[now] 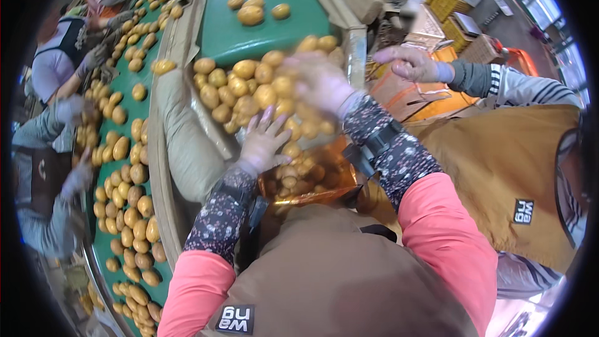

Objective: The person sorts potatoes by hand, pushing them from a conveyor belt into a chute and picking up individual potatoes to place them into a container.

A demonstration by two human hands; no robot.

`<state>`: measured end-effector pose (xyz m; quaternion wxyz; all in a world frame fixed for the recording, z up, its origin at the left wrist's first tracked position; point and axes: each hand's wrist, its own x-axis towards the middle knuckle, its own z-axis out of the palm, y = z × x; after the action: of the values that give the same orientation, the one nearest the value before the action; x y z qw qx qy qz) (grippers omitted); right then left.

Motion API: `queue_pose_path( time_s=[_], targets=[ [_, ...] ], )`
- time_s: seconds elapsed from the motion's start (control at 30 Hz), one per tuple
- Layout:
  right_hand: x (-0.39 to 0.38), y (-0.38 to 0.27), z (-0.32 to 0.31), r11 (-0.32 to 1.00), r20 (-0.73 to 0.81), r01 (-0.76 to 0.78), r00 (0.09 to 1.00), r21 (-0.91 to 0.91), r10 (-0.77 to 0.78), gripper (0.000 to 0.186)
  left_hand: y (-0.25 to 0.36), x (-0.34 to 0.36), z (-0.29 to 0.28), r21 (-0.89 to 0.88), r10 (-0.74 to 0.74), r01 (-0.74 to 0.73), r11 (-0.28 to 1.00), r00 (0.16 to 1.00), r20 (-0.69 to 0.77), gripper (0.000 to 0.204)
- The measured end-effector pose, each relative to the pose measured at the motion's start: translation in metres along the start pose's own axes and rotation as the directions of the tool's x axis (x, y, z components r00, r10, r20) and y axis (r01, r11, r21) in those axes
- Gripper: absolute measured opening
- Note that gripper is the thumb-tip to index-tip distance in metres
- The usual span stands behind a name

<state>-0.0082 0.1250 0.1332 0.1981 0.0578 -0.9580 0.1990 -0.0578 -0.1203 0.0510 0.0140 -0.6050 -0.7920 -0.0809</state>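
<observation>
A pile of yellow-brown potatoes [243, 90] lies at the near end of the green conveyor belt [274, 40]. My left hand [265, 143], gloved and with its fingers spread, rests against the near edge of this pile. My right hand [321, 84], also gloved, is over the pile's right side. Motion smears its fingers, so whether they grip a potato does not show. Below both hands, an orange-lined bin [312, 198] against my apron holds more potatoes, and some lie blurred at its mouth.
A grey padded bolster [187, 131] lines the left rail. Beyond it, co-workers' gloved hands [75, 109] work along a second green belt [125, 126] carrying many potatoes. At right, a co-worker's hand [412, 64] is above an orange bag [430, 105]. Yellow crates [458, 3] stand behind.
</observation>
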Motion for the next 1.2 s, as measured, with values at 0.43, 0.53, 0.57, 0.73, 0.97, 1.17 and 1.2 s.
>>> queue_pose_path(
  time_s=[0.43,0.53,0.57,0.73,0.97,1.17,1.2],
  targets=[
    [-0.079,-0.057,0.106,0.971,-0.029,-0.229,0.973,-0.062,0.228,0.063,0.0,-0.021,0.009,-0.001,-0.473,0.473,0.881,0.881,-0.015,0.09],
    [-0.066,-0.041,0.104,0.939,0.038,-0.322,0.944,-0.117,0.328,0.063,0.008,-0.013,0.007,0.043,-0.465,0.463,0.885,0.879,0.109,0.091],
    [-0.056,-0.041,0.096,0.957,-0.051,-0.289,0.956,-0.003,0.288,0.065,0.009,-0.016,0.003,0.048,-0.466,0.464,0.885,0.874,0.136,0.091],
    [-0.017,-0.014,0.106,0.977,0.041,-0.214,0.976,0.013,0.213,0.062,0.014,-0.002,-0.005,0.118,-0.424,0.407,0.906,0.877,0.225,0.09],
    [-0.015,-0.009,0.105,0.942,0.048,-0.267,0.964,0.205,0.263,0.054,0.001,-0.022,0.033,0.024,-0.054,0.056,0.998,0.995,-0.079,0.074],
    [0.015,-0.014,0.048,0.928,-0.228,-0.114,0.952,0.355,0.205,0.043,0.006,0.007,0.03,-0.089,0.022,-0.025,0.996,0.999,-0.035,0.068],
    [0.027,-0.024,0.016,0.951,-0.321,-0.056,0.934,0.305,0.158,0.041,0.006,0.01,0.022,-0.077,0.05,-0.054,0.996,0.998,-0.045,0.067]
  ],
)
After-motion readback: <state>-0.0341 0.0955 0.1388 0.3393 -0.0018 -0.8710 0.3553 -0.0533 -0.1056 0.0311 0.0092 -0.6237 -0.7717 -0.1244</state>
